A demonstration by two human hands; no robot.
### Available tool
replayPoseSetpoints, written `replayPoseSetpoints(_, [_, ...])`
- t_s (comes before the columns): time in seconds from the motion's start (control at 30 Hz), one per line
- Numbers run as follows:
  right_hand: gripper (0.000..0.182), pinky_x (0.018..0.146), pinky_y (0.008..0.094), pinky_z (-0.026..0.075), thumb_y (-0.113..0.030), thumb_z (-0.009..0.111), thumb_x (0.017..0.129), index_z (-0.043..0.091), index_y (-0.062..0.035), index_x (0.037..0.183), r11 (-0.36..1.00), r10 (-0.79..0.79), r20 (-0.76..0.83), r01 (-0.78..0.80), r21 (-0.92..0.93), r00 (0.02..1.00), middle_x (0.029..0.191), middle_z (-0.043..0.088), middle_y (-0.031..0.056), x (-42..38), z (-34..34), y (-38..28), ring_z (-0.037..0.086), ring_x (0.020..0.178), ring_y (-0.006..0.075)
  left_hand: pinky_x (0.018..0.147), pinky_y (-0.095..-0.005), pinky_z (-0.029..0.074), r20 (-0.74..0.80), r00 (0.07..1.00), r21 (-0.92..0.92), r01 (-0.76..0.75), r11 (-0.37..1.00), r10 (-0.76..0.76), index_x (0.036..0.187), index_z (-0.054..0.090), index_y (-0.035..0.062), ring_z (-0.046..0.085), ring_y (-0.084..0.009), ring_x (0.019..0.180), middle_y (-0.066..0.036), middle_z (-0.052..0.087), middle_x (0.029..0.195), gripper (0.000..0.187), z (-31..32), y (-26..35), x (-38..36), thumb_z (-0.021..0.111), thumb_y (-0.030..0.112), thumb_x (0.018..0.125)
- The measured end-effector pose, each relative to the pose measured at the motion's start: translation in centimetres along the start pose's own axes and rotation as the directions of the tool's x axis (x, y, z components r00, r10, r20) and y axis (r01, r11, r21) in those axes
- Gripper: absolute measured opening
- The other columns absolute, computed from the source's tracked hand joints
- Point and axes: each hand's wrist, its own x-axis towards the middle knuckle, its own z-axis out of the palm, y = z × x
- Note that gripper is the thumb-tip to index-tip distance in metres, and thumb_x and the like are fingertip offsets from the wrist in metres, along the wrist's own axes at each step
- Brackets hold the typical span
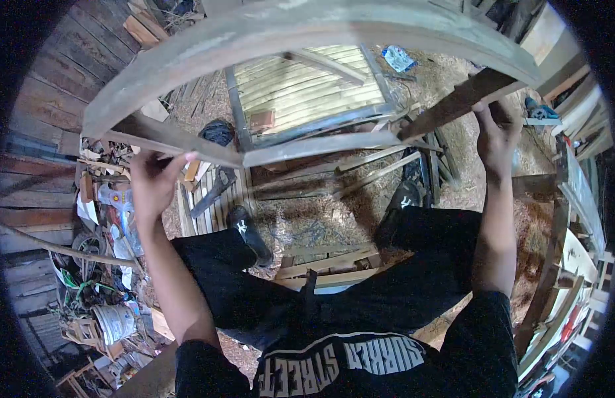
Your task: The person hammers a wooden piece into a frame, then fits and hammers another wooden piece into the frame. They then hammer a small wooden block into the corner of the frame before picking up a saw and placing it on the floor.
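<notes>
A cluttered, dim workshop with plank walls and a debris-strewn dirt floor [334, 212] is seen from the head camera, looking down over a seated person's black-clothed lap. On the floor ahead lies a pale slatted wooden panel with a darker border [281, 93], and black shoes with white markings [251, 235] stand apart below it.

Between the person's hands, beyond the lap, is a weathered grey rectangular wooden frame [281, 33]. Its long axis runs side to side, across the body; the lens makes the upper rail look bowed. The left hand [155, 182] grasps the left short side, thumb along the wood; the right hand [498, 132] grasps the right short side, its other fingers mostly hidden. The frame lies forward of both wrists, and neither hand is clearly nearer to it, since each touches one end. Whether the lower rail rests on anything cannot be told.
</notes>
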Motion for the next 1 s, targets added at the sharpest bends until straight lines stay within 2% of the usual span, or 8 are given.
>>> replayPoseSetpoints(0.1, [0.027, 0.094, 0.0322, 0.053, -0.005, 0.077, 0.091, 0.073, 0.0043, 0.115, 0.965, 0.142, 0.069, -0.122, -0.234, 0.987, 0.110, 0.075, 0.0112, -2.7, -0.6, -1.1, 0.068, 0.104, 0.0167, 0.074, -0.0295, 0.055, 0.188, 0.945, 0.168, 0.237, 0.957, -0.267, 0.096, 0.073, -0.0057, 0.069, -0.0142, 0.079, -0.011, 0.076, 0.084, 0.027, 0.7, -0.1, -1.6, 0.086, 0.014, 0.083])
replayPoseSetpoints(0.23, [0.031, 0.090, 0.0338, 0.053, -0.017, 0.085, 0.086, 0.075, 0.0067, 0.104, 0.817, 0.455, 0.077, -0.381, -0.433, 0.887, 0.108, 0.076, 0.0126, -4.9, 1.3, -1.8, 0.069, 0.099, 0.0180, 0.077, -0.0359, 0.056, 0.309, 0.923, 0.188, 0.175, 0.966, -0.227, 0.095, 0.076, -0.0024, 0.071, -0.0186, 0.080, -0.011, 0.076, 0.083, 0.025, 4.0, -2.9, -3.5, 0.087, 0.015, 0.081])
replayPoseSetpoints(0.33, [0.020, 0.087, 0.0346, 0.055, -0.010, 0.078, 0.089, 0.075, 0.0025, 0.105, 0.856, 0.402, 0.257, -0.260, -0.447, 0.879, 0.102, 0.077, 0.0130, -6.7, 1.4, 2.9, 0.071, 0.095, 0.0172, 0.081, -0.0366, 0.056, 0.326, 0.936, 0.232, 0.058, 0.971, -0.134, 0.097, 0.075, -0.0016, 0.072, -0.0208, 0.087, -0.011, 0.077, 0.091, 0.026, 6.3, -7.4, -4.8, 0.088, 0.011, 0.079])
replayPoseSetpoints(0.5, [0.016, 0.090, 0.0368, 0.055, -0.006, 0.071, 0.089, 0.077, -0.0015, 0.103, 0.819, 0.485, 0.273, -0.322, -0.474, 0.831, 0.105, 0.078, 0.0154, -9.9, 3.1, 9.1, 0.073, 0.098, 0.0239, 0.090, -0.0407, 0.057, 0.371, 0.915, 0.048, 0.150, 0.988, -0.157, 0.117, 0.062, -0.0009, 0.070, -0.0241, 0.101, -0.011, 0.074, 0.106, 0.050, 10.0, -14.4, -7.4, 0.091, 0.006, 0.076])
replayPoseSetpoints(0.6, [0.018, 0.093, 0.0390, 0.054, -0.005, 0.071, 0.087, 0.078, -0.0048, 0.103, 0.806, 0.484, 0.282, -0.296, -0.513, 0.828, 0.107, 0.077, 0.0166, -12.0, 3.3, 13.9, 0.074, 0.100, 0.0313, 0.083, -0.0391, 0.057, 0.231, 0.938, 0.005, 0.263, 0.965, -0.257, 0.106, 0.073, 0.0001, 0.074, -0.0257, 0.093, -0.014, 0.077, 0.099, 0.036, 12.4, -19.1, -9.7, 0.090, 0.011, 0.076])
replayPoseSetpoints(0.73, [0.018, 0.092, 0.0399, 0.054, -0.005, 0.071, 0.087, 0.079, -0.0058, 0.103, 0.883, 0.377, 0.375, -0.206, -0.421, 0.847, 0.104, 0.077, 0.0162, -13.2, 3.5, 15.4, 0.073, 0.100, 0.0331, 0.084, -0.0417, 0.058, 0.250, 0.887, 0.141, 0.364, 0.921, -0.389, 0.107, 0.073, -0.0008, 0.076, -0.0335, 0.096, -0.018, 0.078, 0.103, 0.046, 13.2, -18.8, -9.9, 0.093, 0.024, 0.074])
replayPoseSetpoints(0.87, [0.019, 0.092, 0.0409, 0.055, -0.007, 0.076, 0.086, 0.077, -0.0035, 0.105, 0.818, 0.417, 0.340, -0.185, -0.545, 0.843, 0.106, 0.077, 0.0170, -12.9, 4.5, 14.1, 0.073, 0.103, 0.0341, 0.085, -0.0431, 0.059, 0.199, 0.937, 0.291, 0.222, 0.930, -0.286, 0.105, 0.074, -0.0025, 0.076, -0.0352, 0.097, -0.020, 0.078, 0.104, 0.045, 14.1, -19.8, -10.6, 0.092, 0.024, 0.074])
replayPoseSetpoints(1.0, [0.021, 0.091, 0.0425, 0.056, -0.008, 0.077, 0.086, 0.076, -0.0005, 0.106, 0.737, 0.529, 0.271, -0.277, -0.617, 0.804, 0.106, 0.076, 0.0206, -13.0, 4.4, 14.4, 0.073, 0.104, 0.0358, 0.085, -0.0428, 0.058, 0.162, 0.948, 0.147, 0.251, 0.957, -0.273, 0.106, 0.074, -0.0028, 0.076, -0.0355, 0.098, -0.020, 0.078, 0.103, 0.042, 14.9, -18.2, -10.0, 0.090, 0.022, 0.076])
